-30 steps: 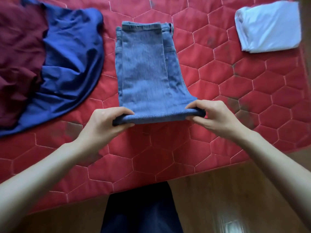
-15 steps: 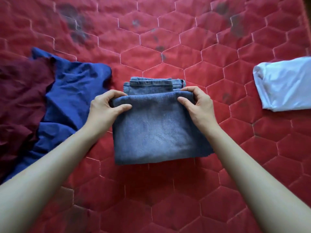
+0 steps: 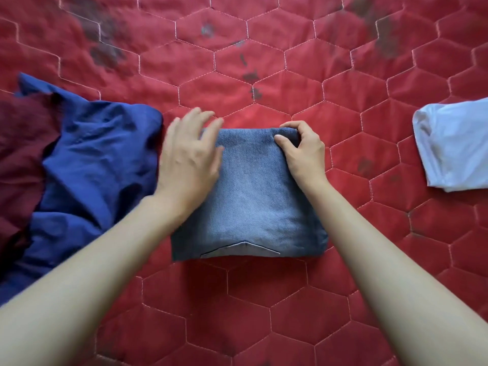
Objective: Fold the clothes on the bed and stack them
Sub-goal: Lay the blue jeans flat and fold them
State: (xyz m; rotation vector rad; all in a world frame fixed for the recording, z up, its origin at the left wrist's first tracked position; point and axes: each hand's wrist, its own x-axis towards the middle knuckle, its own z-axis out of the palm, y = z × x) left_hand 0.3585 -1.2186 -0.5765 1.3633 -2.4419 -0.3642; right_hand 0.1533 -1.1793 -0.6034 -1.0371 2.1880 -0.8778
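Note:
Folded blue jeans lie as a compact rectangle in the middle of the red quilted bed. My left hand rests flat with fingers spread over the jeans' far left corner. My right hand pinches the far right corner of the top layer between thumb and fingers. A crumpled navy garment lies to the left, touching a maroon garment at the left edge. A folded white garment sits at the right edge, partly cut off.
The bed's red hexagon-stitched cover has dark smudges toward the far side. Bare quilt lies between the jeans and the white garment, and in front of the jeans between my forearms.
The jeans' near end was lifted and folded over onto the far end, making a shorter bundle. My left hand let go and now lies flat; my right still grips the corner.

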